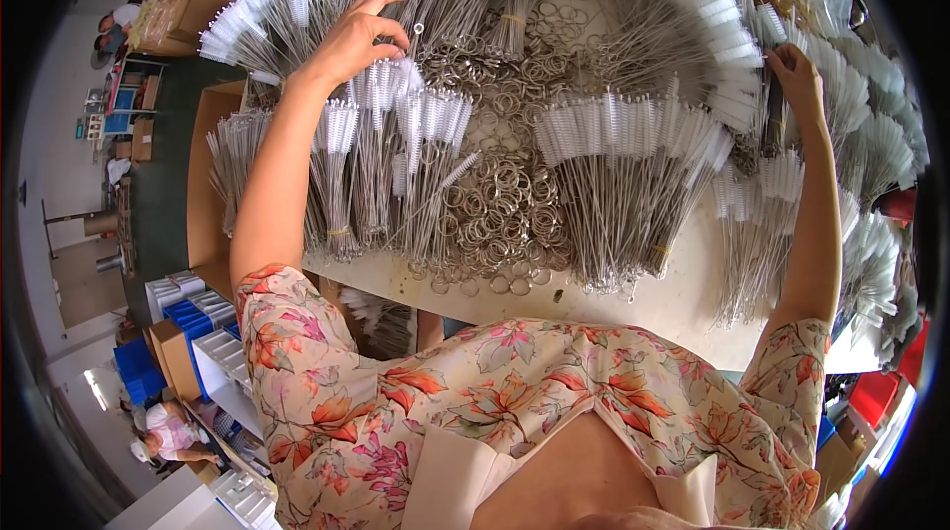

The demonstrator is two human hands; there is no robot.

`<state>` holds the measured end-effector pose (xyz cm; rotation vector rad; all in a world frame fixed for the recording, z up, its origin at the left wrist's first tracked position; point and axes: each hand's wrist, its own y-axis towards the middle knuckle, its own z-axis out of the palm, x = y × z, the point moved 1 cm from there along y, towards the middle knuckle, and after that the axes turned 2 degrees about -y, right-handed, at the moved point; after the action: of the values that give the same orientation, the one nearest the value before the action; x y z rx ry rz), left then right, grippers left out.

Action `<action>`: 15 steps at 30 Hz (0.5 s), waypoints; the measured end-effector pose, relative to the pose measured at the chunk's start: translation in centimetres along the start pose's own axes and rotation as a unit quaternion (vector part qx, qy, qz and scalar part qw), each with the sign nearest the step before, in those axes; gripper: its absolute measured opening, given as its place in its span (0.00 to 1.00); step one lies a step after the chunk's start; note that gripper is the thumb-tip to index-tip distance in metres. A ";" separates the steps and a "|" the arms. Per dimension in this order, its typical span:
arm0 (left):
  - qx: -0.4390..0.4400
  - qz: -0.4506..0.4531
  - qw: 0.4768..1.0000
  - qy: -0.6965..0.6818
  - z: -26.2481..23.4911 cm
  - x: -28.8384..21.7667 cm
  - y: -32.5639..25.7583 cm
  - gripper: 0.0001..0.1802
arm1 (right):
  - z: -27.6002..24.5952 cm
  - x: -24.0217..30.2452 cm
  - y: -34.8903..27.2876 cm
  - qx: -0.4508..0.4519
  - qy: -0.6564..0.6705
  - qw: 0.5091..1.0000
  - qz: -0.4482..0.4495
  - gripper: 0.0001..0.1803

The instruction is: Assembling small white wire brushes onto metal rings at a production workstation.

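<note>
My left hand (358,38) reaches over the left bundles of thin wire-handled white bristle brushes (396,149) and pinches a single wire brush (418,35) by its looped end. My right hand (797,75) is far out to the right, fingers closed on a dark bundle of brush handles (772,124) among the fanned white brushes (693,45). A heap of loose metal rings (500,203) lies between the two hands on the pale table (683,302).
More brush bundles (881,164) fan along the right edge. A cardboard box (203,174) stands left of the table, blue and white crates (198,317) below it. Other people sit at far left (117,20) and lower left (173,436).
</note>
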<state>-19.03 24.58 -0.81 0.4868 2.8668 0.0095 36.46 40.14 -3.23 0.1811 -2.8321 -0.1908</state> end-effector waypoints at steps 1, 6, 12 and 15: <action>-0.001 0.000 1.000 0.000 0.2 0.5 0.1 0.08 | -0.1 0.1 0.0 -0.001 0.000 1.000 0.000 0.20; -0.209 -0.113 0.916 -0.322 0.4 3.5 0.2 0.06 | 0.8 0.1 0.3 -0.006 0.025 1.000 0.003 0.22; -0.275 -0.131 0.855 -0.419 -2.2 0.7 1.7 0.11 | 0.8 0.6 -0.7 -0.050 -0.038 0.998 0.004 0.22; -0.347 -0.130 0.761 -0.532 -4.5 -0.1 2.2 0.13 | 0.5 3.6 -1.6 -0.037 -0.091 0.995 0.034 0.19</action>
<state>-19.24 26.74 3.67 -0.0884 1.5877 0.5383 33.04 38.07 -2.87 0.0527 -3.0004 -0.3119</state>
